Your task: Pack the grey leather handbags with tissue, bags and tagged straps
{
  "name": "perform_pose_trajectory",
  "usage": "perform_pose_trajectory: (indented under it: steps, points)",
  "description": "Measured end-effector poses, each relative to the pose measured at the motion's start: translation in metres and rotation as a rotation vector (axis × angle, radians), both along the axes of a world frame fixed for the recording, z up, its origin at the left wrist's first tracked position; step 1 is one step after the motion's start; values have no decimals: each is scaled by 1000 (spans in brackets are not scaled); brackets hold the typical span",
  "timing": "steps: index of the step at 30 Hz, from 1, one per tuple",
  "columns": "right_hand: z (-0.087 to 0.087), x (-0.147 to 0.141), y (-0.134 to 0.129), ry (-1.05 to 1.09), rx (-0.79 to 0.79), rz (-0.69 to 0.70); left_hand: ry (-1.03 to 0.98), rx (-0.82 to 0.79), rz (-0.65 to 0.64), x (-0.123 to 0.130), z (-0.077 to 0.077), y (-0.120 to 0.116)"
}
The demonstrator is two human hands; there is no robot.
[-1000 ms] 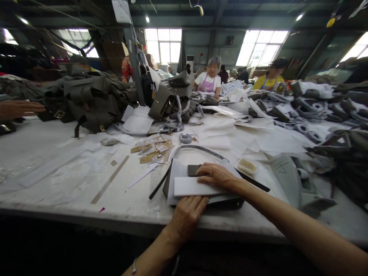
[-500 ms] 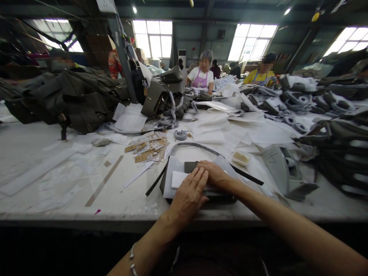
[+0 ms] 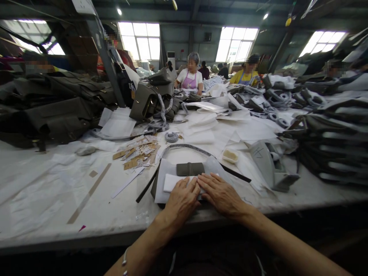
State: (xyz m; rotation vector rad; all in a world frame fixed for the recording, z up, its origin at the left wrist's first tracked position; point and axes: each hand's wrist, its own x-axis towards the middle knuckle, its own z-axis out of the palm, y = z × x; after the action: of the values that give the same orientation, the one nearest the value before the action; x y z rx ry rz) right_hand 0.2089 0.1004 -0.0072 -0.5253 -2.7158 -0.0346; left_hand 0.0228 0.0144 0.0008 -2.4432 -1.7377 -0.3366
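Note:
A dark grey-green handbag (image 3: 153,188) lies flat at the table's front edge, its long wrapped strap (image 3: 188,147) arching away from me. White paper (image 3: 166,168) covers most of the bag. On that paper sit a small olive flap-like piece (image 3: 189,169) and a folded white pad (image 3: 170,183). My left hand (image 3: 184,195) rests flat on the pad's right part, fingers stretched out. Beside it, my right hand (image 3: 220,191) lies with fingers extended over the pad and paper, the fingertips of both hands nearly meeting. Neither hand grips anything; the bag's near side is partly hidden beneath them.
Cardboard tags (image 3: 135,157) lie left of the strap, near a rolled grey strap (image 3: 171,137). A yellowish block (image 3: 230,155) and a pale grey bag (image 3: 266,165) stand to the right. Stacked dark bags (image 3: 339,142) rise farther right. A person in a purple apron (image 3: 189,81) works opposite.
My right hand has come off the small olive piece, toward me, and now lies flat beside my left hand. The olive piece is fully uncovered. The view has shifted slightly right.

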Motion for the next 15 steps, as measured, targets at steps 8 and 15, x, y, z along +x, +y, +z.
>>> perform_pose_trajectory:
  steps: [8, 15]
  points:
    - [12, 0, 4, -34, -122, 10, 44, -74, -32, -1, 16, 17]
    - [11, -4, 2, 13, -146, 5, -62, 45, -17, -11, -3, 18]
